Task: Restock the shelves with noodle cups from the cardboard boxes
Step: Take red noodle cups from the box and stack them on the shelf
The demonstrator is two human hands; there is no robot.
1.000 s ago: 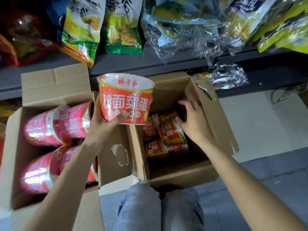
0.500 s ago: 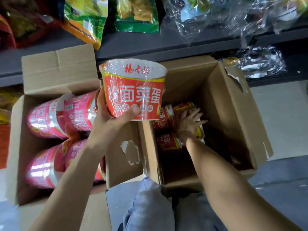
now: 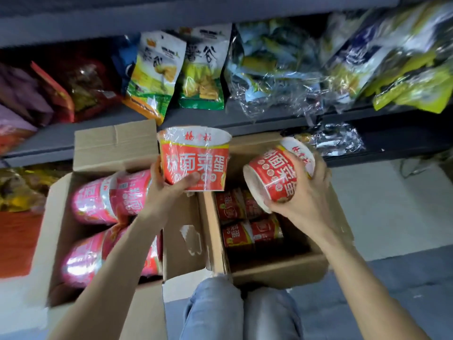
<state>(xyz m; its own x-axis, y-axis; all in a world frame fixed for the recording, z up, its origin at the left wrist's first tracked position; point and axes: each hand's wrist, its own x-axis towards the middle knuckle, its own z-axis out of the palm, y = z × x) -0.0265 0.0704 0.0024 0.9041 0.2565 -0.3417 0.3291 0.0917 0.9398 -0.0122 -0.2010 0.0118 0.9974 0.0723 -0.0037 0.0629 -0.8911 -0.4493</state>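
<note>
My left hand grips an upright red noodle cup with a white rim, held above the gap between two open cardboard boxes. A second red noodle cup, tilted on its side, is held in my right hand above the right box. Several more red cups lie at the bottom of that box. The left box holds several pink noodle cups lying on their sides.
A grey shelf runs across behind the boxes, stocked with snack bags and loose clear wrap. A lower shelf with foil packs sits at the right. My knees in jeans are at the bottom, grey floor to the right.
My right hand has come up out of the right box holding a second red cup. The left hand keeps its cup. The view has tilted up toward the shelf.
</note>
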